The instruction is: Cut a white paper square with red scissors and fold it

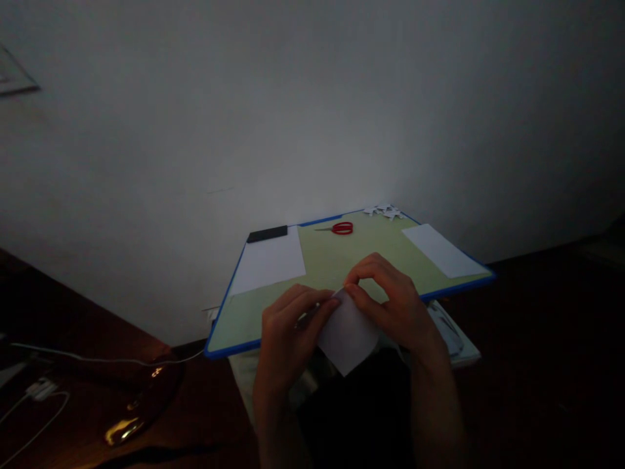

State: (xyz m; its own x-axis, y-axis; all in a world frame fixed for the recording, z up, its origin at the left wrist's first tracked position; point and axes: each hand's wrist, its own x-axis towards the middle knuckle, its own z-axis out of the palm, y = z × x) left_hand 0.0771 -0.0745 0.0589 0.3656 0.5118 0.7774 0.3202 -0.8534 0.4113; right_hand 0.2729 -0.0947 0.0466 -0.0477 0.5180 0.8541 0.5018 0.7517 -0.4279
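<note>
Small, angular piece of white paper (pixel 349 335) at lower centre of the frame, held up in front of the near edge of the tabletop, one corner pointing down. Whether it is folded: cannot tell in this dim light. Left hand (pixel 291 326) pinches its top between thumb and forefinger; right hand (pixel 393 296) pinches the same top corner just beside, fingers curled. The fingertips of the two hands nearly meet there.

Beyond the hands, pale green tabletop (pixel 336 255) with blue edging, spanning the centre of the frame. On it, upper middle: scissors with red looped handles (pixel 342 228), blades pointing left. At its far right corner, a cluster of white paper cutouts (pixel 385 212), irregular, some overlapping. Left part: large plain white sheet (pixel 268 264), a dark flat rectangular block (pixel 267 234) lying over its far edge. Right part: narrower white sheet (pixel 442 252), set slantwise along the border.

Farther out: plain grey-looking wall (pixel 312 111) behind; thin white cable (pixel 112 361) trailing across the lower left; corner of a framed item (pixel 17 78) at upper left.
</note>
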